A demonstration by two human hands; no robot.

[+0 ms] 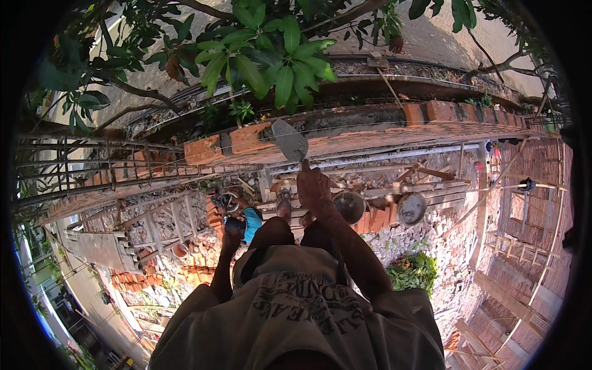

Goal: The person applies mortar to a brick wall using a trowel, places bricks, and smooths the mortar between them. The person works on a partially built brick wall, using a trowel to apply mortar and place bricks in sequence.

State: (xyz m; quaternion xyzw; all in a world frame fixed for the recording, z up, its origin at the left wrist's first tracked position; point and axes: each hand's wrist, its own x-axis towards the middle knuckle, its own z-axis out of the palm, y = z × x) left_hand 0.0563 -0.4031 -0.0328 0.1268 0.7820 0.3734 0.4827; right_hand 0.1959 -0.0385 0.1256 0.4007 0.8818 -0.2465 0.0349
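Observation:
My right hand [313, 188] is wrapped round the handle of a trowel [288, 139]. Its grey, mortar-smeared blade lies against the near edge of a brick wall [364, 137]. Left of the blade, orange bricks [246, 139] are set along the wall's top. Wet grey mortar [351, 122] covers the stretch to the right, up to another row of bricks [443, 111]. A thin string runs along the wall's edge. My left hand [234, 226] hangs low at my left side, closed and in shadow; what it holds, if anything, is hidden.
Mango-like leaves [290, 61] overhang the wall. Below stand two round mortar pans [411, 209], [349, 207] beside planks and stacked bricks. A person in a cyan shirt [251, 225] works below at left. Steel rebar [68, 163] sticks out at left; bamboo poles [558, 216] rise at right.

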